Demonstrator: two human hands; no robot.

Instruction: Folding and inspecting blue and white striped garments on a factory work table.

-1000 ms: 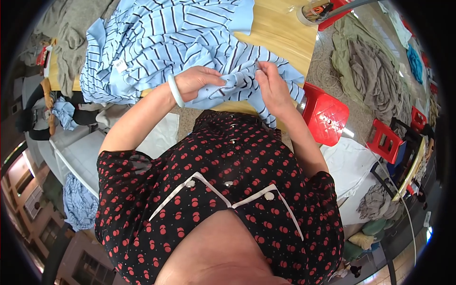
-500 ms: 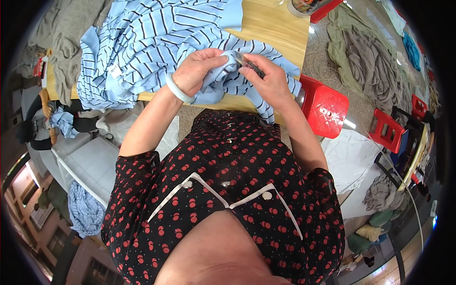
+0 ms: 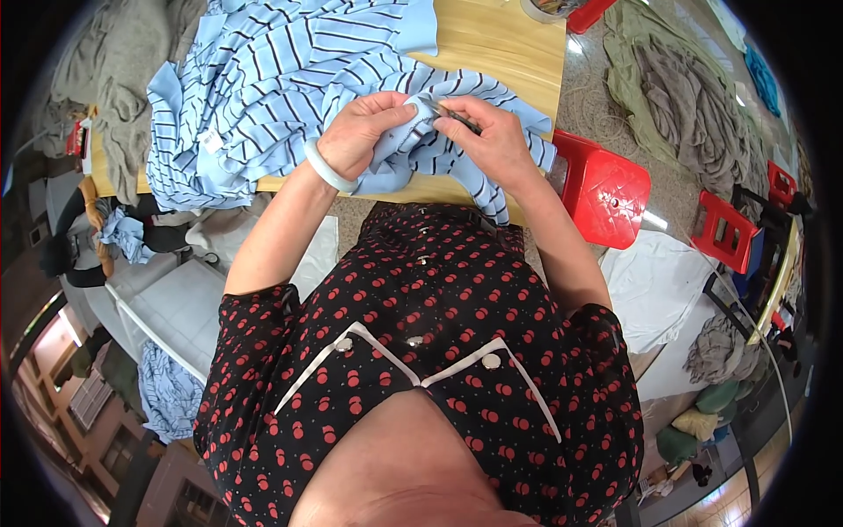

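Observation:
A light blue knit garment with dark and white stripes (image 3: 290, 92) lies heaped over the table's near edge. My left hand (image 3: 356, 132), a pale bangle at its wrist, pinches a folded edge of it between thumb and fingers. In my right hand (image 3: 493, 145) is a small dark pair of what look like thread snips (image 3: 460, 119). Their tips point left and meet the pinched fold, with the blades partly hidden by cloth and fingers. Some striped cloth hangs below the right hand.
The wooden table (image 3: 492, 39) bears the garment, with a grey cloth pile (image 3: 123, 79) at its left. A container of tools (image 3: 549, 7) stands at the far right corner. Right of the table is a red stool (image 3: 610, 193). Beyond it, brownish cloth (image 3: 685, 114) lies on the floor.
My right hand and the snips have shifted slightly left, and its fingers sit closer around the tool. The left hand keeps its pinch on the fold.

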